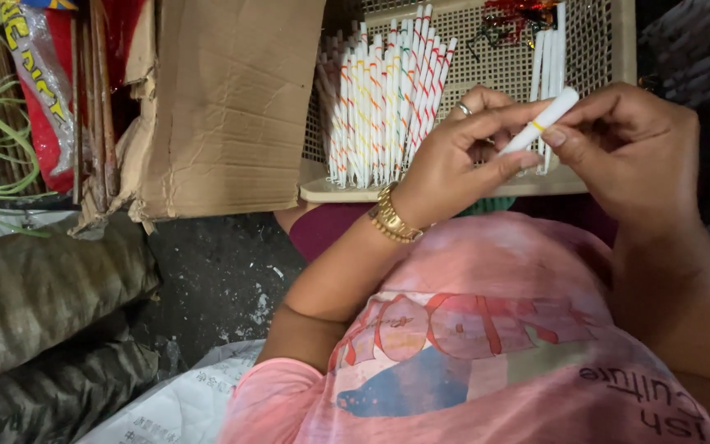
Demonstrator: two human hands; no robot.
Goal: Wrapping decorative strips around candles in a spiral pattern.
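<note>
Both hands [536, 148] pinch one white tube [540, 121] — over the tray [618, 49].

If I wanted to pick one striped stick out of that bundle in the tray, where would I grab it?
Best near the top end, coming from above. The striped sticks lean packed side by side in the tray, so their middles are crowded, while the upper tips fan apart and stand free. A fingertip pinch there would probably lift one out cleanly.
</note>
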